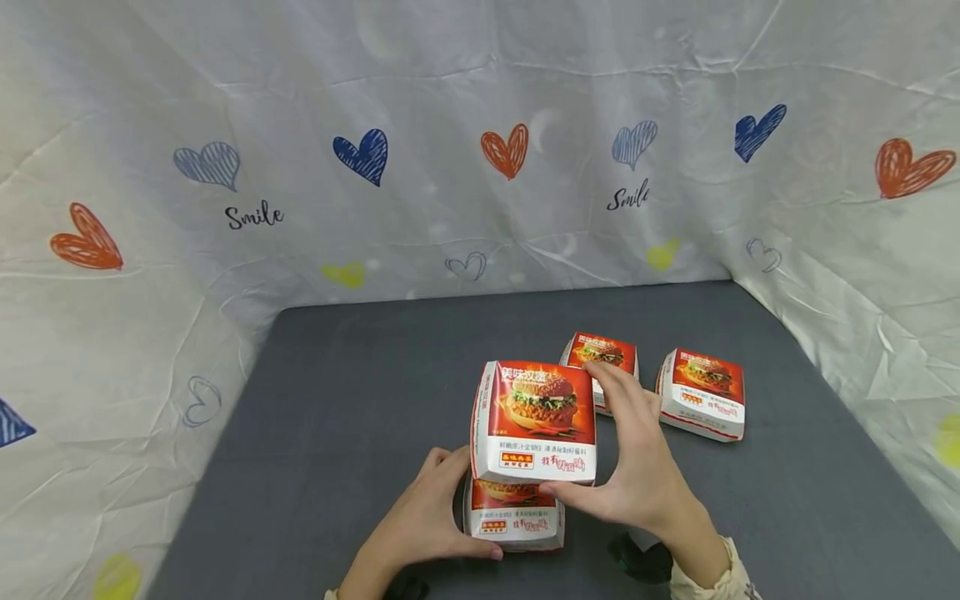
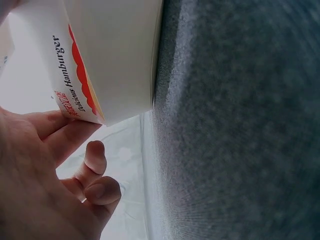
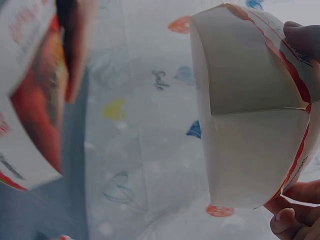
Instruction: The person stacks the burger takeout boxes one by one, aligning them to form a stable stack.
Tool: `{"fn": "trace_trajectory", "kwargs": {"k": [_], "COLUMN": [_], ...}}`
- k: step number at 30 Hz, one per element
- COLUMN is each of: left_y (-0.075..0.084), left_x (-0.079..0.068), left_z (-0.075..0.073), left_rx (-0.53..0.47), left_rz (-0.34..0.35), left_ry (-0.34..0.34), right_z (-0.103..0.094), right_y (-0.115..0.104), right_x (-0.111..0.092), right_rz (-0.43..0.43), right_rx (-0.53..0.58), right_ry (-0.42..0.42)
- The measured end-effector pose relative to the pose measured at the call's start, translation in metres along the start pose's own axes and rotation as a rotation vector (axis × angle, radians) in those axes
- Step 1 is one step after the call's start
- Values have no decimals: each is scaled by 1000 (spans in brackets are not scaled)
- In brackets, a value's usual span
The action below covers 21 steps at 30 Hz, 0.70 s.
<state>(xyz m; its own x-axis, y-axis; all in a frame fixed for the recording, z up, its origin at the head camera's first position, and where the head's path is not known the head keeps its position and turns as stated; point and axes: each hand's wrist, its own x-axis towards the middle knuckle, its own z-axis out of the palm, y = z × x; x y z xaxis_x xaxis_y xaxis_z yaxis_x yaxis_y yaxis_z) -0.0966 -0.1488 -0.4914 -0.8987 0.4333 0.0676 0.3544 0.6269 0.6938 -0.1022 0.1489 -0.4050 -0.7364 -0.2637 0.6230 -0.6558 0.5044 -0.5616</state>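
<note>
My right hand point(image 1: 648, 475) grips a red-and-white hamburger box point(image 1: 540, 425), thumb at its near edge and fingers over the far right side. In the right wrist view this box point(image 3: 255, 100) is raised, its plain white underside showing. Below it in the head view is a second hamburger box point(image 1: 513, 529), its upper part hidden by the raised one. My left hand point(image 1: 420, 525) grips that lower box at its left side, thumb along the near edge. The left wrist view has the lower box point(image 2: 115, 55) standing on the dark tabletop, with two fingers against its end.
Two more hamburger boxes stand on the dark grey table point(image 1: 360, 383) beyond my right hand: one box point(image 1: 603, 354) partly behind the fingers, another box point(image 1: 705, 392) further right. A pale curtain point(image 1: 420, 225) with hearts hangs along the back and sides.
</note>
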Motion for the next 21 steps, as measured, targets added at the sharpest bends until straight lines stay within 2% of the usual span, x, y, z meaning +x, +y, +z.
{"fn": "trace_trajectory", "kwargs": {"k": [8,15,21], "left_y": [-3,-2,-2], "left_x": [0,0,1], "left_z": [0,2,2], "left_rx": [15,5,-7], "left_rz": [71,28,36], "left_ry": [36,28,23], "right_z": [21,34,34], "right_y": [3,10,9], "right_x": [-21,-36,-33], "right_rz": [27,85,123], "right_rx": [-1,-81,-104], "right_ry": [-85,-218,-253]}}
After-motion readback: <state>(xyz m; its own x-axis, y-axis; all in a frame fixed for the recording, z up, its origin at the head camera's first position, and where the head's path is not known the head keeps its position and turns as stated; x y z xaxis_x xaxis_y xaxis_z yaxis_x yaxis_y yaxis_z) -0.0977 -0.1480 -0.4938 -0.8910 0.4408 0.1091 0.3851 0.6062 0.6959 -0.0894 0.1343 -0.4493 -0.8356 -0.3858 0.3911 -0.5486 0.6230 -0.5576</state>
